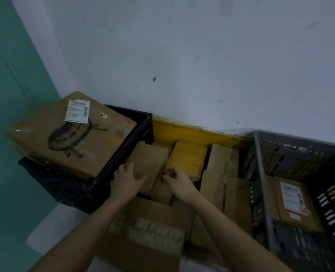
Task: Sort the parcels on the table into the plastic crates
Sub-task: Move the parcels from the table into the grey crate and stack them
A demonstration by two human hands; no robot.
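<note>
Head view, nearest first: a wide brown carton (152, 228) lies at the near edge, a band of pale tape across its top. Both bare forearms pass over it into the pile beyond. Left hand (126, 178) lies flat with fingers spread on the near left side of a plain brown box (150, 163), thumb pointing right; it touches the box without curling round it. Right hand (175, 180) has its fingers curled at the near edge of a yellow box (187, 157), apparently pinching that edge, though blur hides the exact hold. The yellow box sits just right of the brown one, both tilted among other cartons. A tall brown parcel (220, 173) stands just right of the yellow box.

To the right, a grey crate (261, 173) with slotted walls holds a small parcel (294, 205) bearing a white label and a red sticker, lying on the crate floor. To the left, a black crate (127, 142) carries a big carton (72, 134) resting across its rim, printed with a dark round drawing and a white label near its far edge. A yellow crate wall (192, 132) shows behind the pile, against a pale wall (182, 55); a green panel (9, 95) fills the far left.
</note>
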